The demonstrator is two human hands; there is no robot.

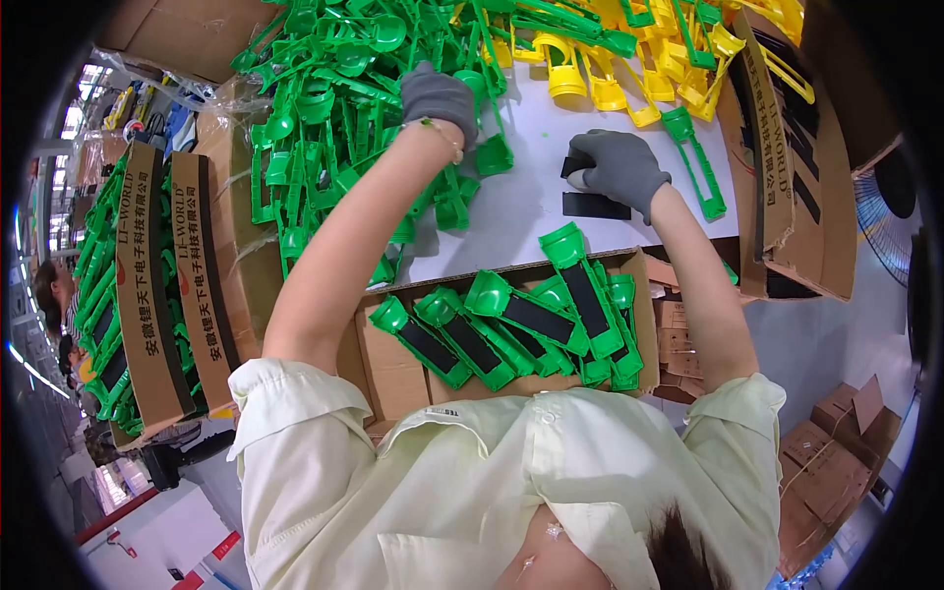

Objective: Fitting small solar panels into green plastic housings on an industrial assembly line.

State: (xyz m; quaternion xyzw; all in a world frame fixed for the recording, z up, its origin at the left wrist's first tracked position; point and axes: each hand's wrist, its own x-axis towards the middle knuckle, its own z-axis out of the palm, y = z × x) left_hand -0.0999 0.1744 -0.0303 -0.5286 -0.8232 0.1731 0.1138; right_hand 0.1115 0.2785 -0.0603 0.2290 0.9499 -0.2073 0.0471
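Observation:
At the front of the heap of green plastic parts (339, 108), my left hand (440, 101) in a grey glove is curled closed. Its fingertips are turned away, so whatever it grips is hidden. My right hand (618, 167), also gloved in grey, pinches a small black strip (570, 167) over the white tabletop (531, 211). Another black strip (596, 206) lies flat just below that hand. Nearer to me, an open cardboard box (393, 369) holds several green parts with black strips on them (531, 320), overlapping and tilted.
Yellow plastic parts (659, 74) are piled at the far right, with a loose green part (696, 162) before them. Cardboard boxes stand on both sides, the left box (157, 295) filled with green parts. A fan (885, 221) and cartons (826, 462) are farther right.

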